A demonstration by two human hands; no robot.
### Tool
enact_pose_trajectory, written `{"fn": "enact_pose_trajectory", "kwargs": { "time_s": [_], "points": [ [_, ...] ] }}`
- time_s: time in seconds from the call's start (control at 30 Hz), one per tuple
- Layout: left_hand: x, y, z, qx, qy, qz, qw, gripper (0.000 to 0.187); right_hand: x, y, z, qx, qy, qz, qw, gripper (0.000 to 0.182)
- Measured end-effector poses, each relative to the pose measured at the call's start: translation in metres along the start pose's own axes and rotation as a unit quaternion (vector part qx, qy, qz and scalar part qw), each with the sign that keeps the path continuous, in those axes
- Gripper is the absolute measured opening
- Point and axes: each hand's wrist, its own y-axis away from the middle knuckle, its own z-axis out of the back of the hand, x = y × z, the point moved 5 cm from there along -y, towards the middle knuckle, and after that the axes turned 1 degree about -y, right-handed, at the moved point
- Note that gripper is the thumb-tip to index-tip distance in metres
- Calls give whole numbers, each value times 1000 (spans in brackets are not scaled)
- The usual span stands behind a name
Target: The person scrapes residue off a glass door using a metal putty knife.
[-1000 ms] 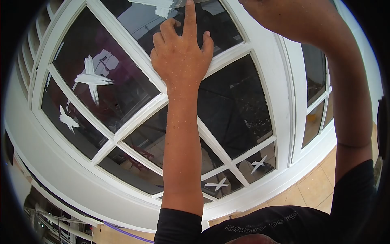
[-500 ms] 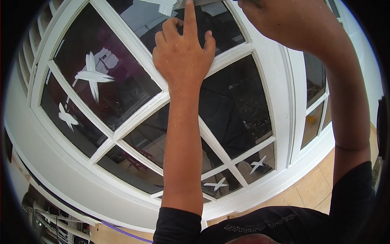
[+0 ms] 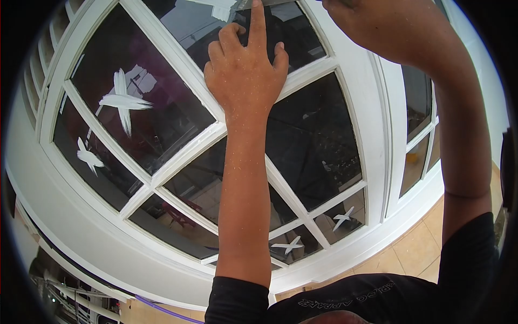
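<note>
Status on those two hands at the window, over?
Left hand: index fingertip on a flat blade beside white paint. Right hand: partly out of frame, grip unclear. In the way: left forearm, hiding parts of lower panes.

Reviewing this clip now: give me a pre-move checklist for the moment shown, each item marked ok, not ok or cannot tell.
1. Left hand fully in view: ok; index finger extended, the others bent.
2. Index fingertip pressing the flat grey strip: cannot tell; it overlaps the strip at the top edge.
3. Right hand securely gripping: cannot tell; its fingers are cut off.
4. White paint patch wholly in view: not ok; the top edge crops it.
5. Four white crosses on other panes unobstructed by the arms: ok.
</note>
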Motion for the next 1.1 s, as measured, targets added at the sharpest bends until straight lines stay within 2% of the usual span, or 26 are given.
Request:
{"fn": "enact_pose_trajectory", "kwargs": {
  "time_s": [0.03,0.1,0.2,0.33,0.4,0.43,0.5,0.53,0.6,0.63,0.7,0.73,0.8,0.83,0.93,1.0,1.03,1.1],
  "points": [
    [-1,1,0,1,-6,-5,1000,82,3,-2,-7,1,1,0,1000,40],
    [0,0,-1,8,-4,6,1000,82,4,-7,-19,-73,113,-52,989,40],
    [0,0,-1,9,1,7,1000,82,-5,-4,-15,-29,54,-5,998,39],
    [0,-1,0,7,-1,17,1000,82,-3,-8,-14,-71,62,23,995,38],
    [-1,-1,0,11,-4,11,1000,83,-6,-18,-10,85,13,-102,991,37],
    [-1,0,0,16,-8,9,1000,84,-8,-15,-13,85,15,-100,991,37],
    [0,0,0,10,-1,17,1000,85,-5,-5,-10,-7,2,3,1000,34],
    [1,0,-1,4,6,22,1000,87,-2,-8,-6,-8,2,1,1000,34],
    [5,5,-11,-7,-18,18,1000,82,-3,-15,-10,112,23,-128,985,32],
    [5,5,-11,-19,-44,16,999,77,-4,-14,-13,112,25,-127,985,32],
    [7,6,-14,0,-37,30,999,78,1,-10,-17,29,61,-47,997,30],
    [7,5,-13,22,-30,43,998,78,4,-8,-17,29,61,-47,997,30],
    [3,2,-4,5,-1,30,1000,83,8,-4,-16,13,68,-73,995,31],
    [2,1,1,-12,28,18,999,89,6,-9,-15,14,69,-71,995,31],
    [3,1,-1,-9,26,21,999,90,-6,-15,-21,69,47,-83,993,32],
    [2,1,0,-9,18,13,1000,91,2,-1,-20,-30,57,-8,998,34],
    [1,1,1,-8,10,5,1000,91,3,-4,-18,-30,58,-7,998,34],
    [2,1,0,-9,9,16,1000,89,-2,-13,-16,31,29,-32,999,36]
  ]
}}
